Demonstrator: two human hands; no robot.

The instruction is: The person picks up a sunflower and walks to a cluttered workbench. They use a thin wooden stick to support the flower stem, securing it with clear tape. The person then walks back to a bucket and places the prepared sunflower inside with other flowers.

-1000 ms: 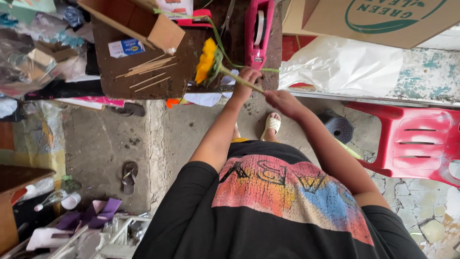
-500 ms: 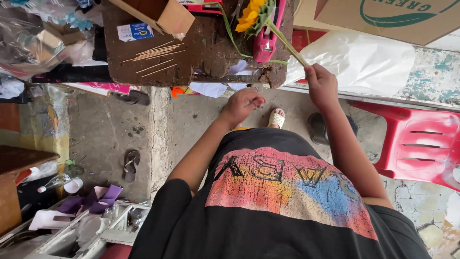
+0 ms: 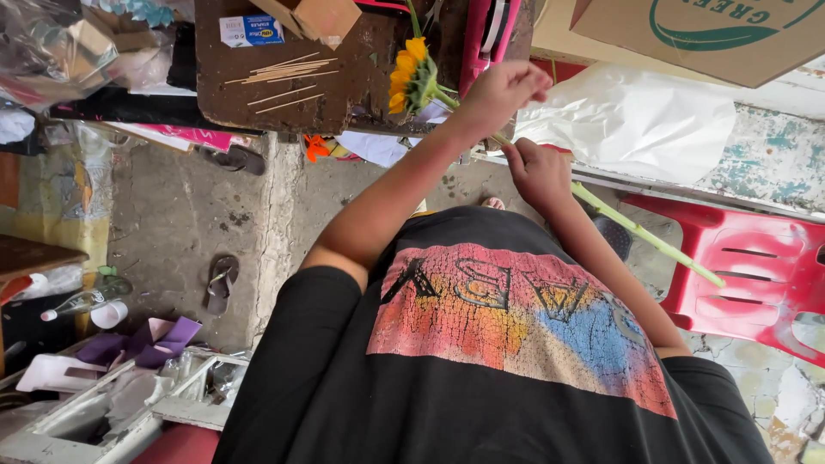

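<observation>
Left hand (image 3: 503, 90) raised near edge of dark brown surface (image 3: 344, 86), fingers curled closed around green stem just below sunflower (image 3: 411, 76). Right hand (image 3: 537, 172) lower, fist closed on same long green stem (image 3: 644, 234), which runs slanting down toward red plastic chair (image 3: 756, 266). Flower head yellow, lies over surface edge. Thin wooden sticks (image 3: 279, 82) lie on surface, left of flower. Pink tape dispenser (image 3: 490, 34) just beside left hand.

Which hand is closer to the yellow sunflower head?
The left hand: it is right beside the sunflower head, at the top of the green stem. The right hand holds the stem lower down, farther away.
</observation>
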